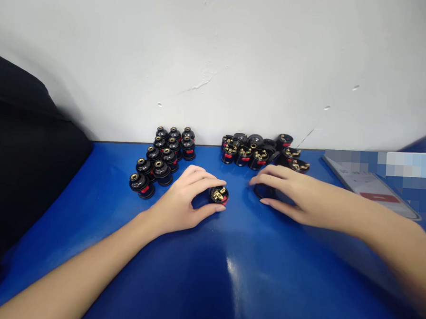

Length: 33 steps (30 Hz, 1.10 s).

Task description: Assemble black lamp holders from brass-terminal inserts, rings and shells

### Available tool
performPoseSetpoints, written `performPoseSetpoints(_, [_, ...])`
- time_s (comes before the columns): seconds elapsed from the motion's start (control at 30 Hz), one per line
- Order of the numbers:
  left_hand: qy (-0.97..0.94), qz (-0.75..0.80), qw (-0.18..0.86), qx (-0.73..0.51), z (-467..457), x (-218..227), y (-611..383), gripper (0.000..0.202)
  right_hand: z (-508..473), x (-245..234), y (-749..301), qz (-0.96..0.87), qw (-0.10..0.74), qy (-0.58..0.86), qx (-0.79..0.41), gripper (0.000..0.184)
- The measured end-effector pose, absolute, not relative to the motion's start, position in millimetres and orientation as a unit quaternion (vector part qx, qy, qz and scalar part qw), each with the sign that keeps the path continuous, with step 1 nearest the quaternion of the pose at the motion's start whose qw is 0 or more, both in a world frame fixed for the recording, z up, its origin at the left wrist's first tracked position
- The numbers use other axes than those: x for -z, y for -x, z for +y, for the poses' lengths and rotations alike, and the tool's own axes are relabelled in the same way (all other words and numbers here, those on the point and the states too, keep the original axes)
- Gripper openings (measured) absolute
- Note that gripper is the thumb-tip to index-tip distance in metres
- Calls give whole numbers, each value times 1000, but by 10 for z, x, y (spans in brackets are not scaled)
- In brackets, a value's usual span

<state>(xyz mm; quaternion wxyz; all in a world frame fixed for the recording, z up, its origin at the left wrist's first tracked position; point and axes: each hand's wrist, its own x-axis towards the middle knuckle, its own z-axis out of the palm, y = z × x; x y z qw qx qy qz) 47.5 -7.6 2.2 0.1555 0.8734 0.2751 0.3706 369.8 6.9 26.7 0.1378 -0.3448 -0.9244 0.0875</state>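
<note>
My left hand (187, 198) has its thumb and fingers round a black lamp holder body (218, 195), which stands on the blue table with brass terminals facing up and a red part on its side. To the right, my right hand (286, 192) curls its thumb and fingers about a thin black ring (259, 191) at the table surface; the hand partly hides it. Beyond my left hand stand several capped black lamp holders (161, 171) with brass necks on top. Past my right hand is a cluster of open lamp holder bodies (244, 156) mixed with loose black caps (255, 141).
The blue table (192, 282) meets a white wall (218, 60) at the back. A phone-like flat device (372, 187) lies at the right, partly blurred out. Black fabric (23, 159) takes up the left edge.
</note>
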Motion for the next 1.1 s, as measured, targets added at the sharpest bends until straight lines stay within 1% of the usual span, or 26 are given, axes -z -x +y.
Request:
performPoseSetpoints(0.1, [-870,271,147,-384,-80,-45,-482,37,78,-253,-3648,-917,149,349,-123,31])
performPoseSetpoints(0.2, [-852,272,165,-415,-95,-66,-500,33,73,-247,-3565,-904,185,345,-169,33])
performPoseSetpoints(0.33, [-805,310,239,-446,-119,-47,-535,32,70,-178,-3472,-849,286,339,-287,30])
performPoseSetpoints(0.43, [-771,320,302,-461,-129,-18,-553,36,74,-122,-3443,-805,343,331,-353,29])
performPoseSetpoints(0.5, [-761,319,319,-467,-135,-10,-561,38,73,-109,-3439,-790,355,328,-376,30])
performPoseSetpoints(0.57, [-756,318,325,-471,-142,-12,-570,35,66,-116,-3437,-783,360,325,-389,28])
performPoseSetpoints(0.63, [-744,316,346,-476,-151,-15,-584,31,57,-133,-3431,-780,363,326,-391,23])
performPoseSetpoints(0.73, [-716,320,389,-483,-167,-9,-608,32,47,-159,-3408,-778,381,333,-372,15])
performPoseSetpoints(0.83, [-703,326,406,-484,-184,-5,-623,34,32,-175,-3366,-749,421,341,-381,17])
performPoseSetpoints(0.93, [-692,334,419,-484,-198,-14,-627,34,-8,-180,-3301,-705,456,343,-421,19])
performPoseSetpoints(1.1, [-678,339,426,-494,-206,-30,-632,32,-88,-181,-3195,-684,445,322,-481,22])
